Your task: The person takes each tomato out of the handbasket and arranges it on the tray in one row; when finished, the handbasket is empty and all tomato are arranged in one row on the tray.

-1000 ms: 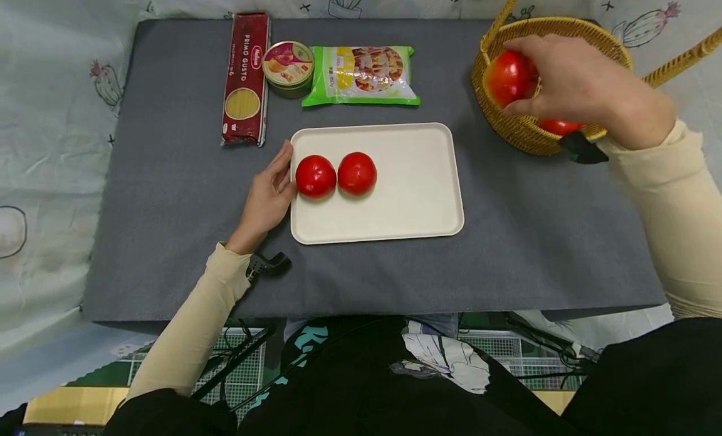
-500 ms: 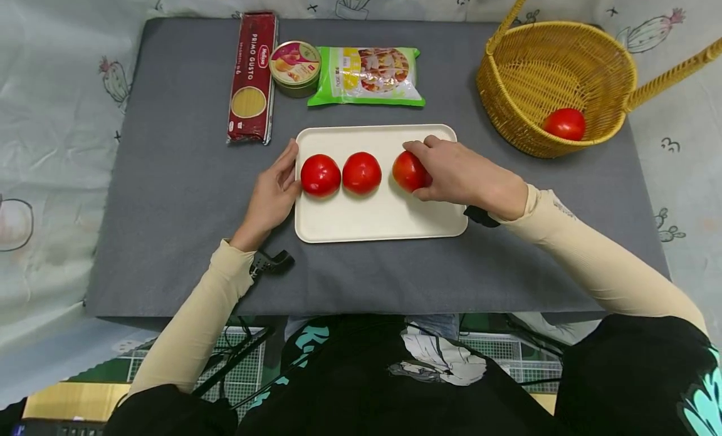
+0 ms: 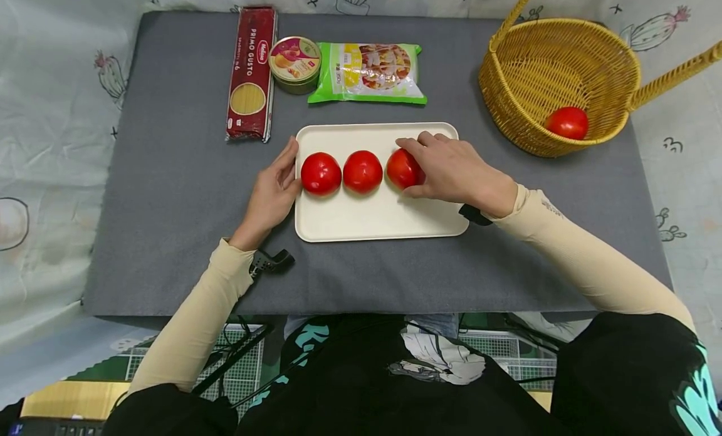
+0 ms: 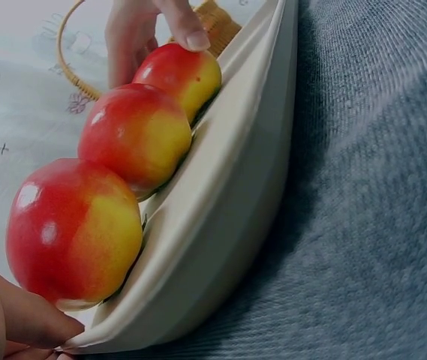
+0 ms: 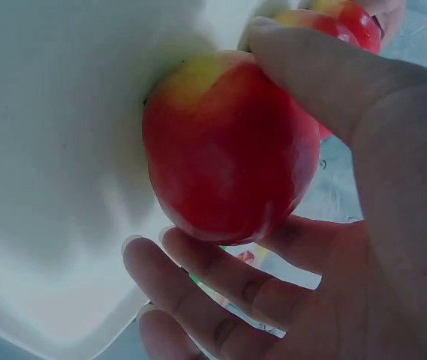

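On a cream rectangular tray (image 3: 429, 220), three glossy red-and-yellow apples sit in a row: the left apple (image 3: 321, 174), the middle apple (image 3: 363, 172) and the right apple (image 3: 403, 169). My left hand (image 3: 271, 195) pinches the tray's left rim, thumb on top, as the left wrist view shows. Around the right apple curves my right hand (image 3: 451, 166), its thumb (image 5: 311, 82) against one side and its fingers at the other. That apple stands on the tray's surface, a small gap from the middle one.
A yellow wicker basket (image 3: 507, 110) at the back right holds one more apple (image 3: 566, 123), its tall handle upright. Behind the tray lie a red spaghetti pack (image 3: 251, 72), a round tin (image 3: 294, 65) and a green food bag (image 3: 369, 72) on the grey-clothed table (image 3: 180, 173).
My right hand has brought an apple from the basket to the tray, then shifted it slightly left toward the other two. The left hand stays at the tray's rim.
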### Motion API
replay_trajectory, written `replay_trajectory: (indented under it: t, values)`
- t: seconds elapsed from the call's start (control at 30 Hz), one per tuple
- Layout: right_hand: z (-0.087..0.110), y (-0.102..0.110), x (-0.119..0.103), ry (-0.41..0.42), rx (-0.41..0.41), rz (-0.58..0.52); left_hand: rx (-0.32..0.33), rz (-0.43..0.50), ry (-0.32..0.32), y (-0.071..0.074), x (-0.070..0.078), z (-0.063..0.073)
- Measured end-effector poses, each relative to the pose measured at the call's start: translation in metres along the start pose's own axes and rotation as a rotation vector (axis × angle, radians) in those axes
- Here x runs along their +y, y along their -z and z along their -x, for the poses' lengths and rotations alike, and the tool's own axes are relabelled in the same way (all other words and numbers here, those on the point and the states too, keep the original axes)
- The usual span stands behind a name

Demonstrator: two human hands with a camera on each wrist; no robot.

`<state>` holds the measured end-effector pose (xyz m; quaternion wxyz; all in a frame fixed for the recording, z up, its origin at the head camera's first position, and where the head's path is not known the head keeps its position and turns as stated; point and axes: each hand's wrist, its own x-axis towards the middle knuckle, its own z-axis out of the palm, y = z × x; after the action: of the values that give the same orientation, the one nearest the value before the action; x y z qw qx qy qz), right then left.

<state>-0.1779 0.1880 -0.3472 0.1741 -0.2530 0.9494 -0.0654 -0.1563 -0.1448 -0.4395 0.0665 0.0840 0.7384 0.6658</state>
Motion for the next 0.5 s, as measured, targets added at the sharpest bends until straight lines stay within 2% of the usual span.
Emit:
replay_trajectory:
  t: [0.2, 0.3, 0.37, 0.5]
  values:
    - [0.006, 0.007, 0.005, -0.014, 0.001, -0.035, -0.002, -0.001, 0.007, 0.000, 0.000, 0.000]
    - [0.015, 0.020, 0.014, -0.016, 0.043, -0.034, 0.001, -0.007, 0.008, 0.000, -0.001, -0.001]
    - [0.022, 0.032, 0.027, -0.025, 0.087, -0.032, 0.002, -0.017, 0.010, 0.000, -0.001, 0.000]
    - [0.045, 0.061, 0.068, -0.163, 0.127, -0.075, -0.004, -0.023, 0.018, -0.003, -0.001, -0.004]
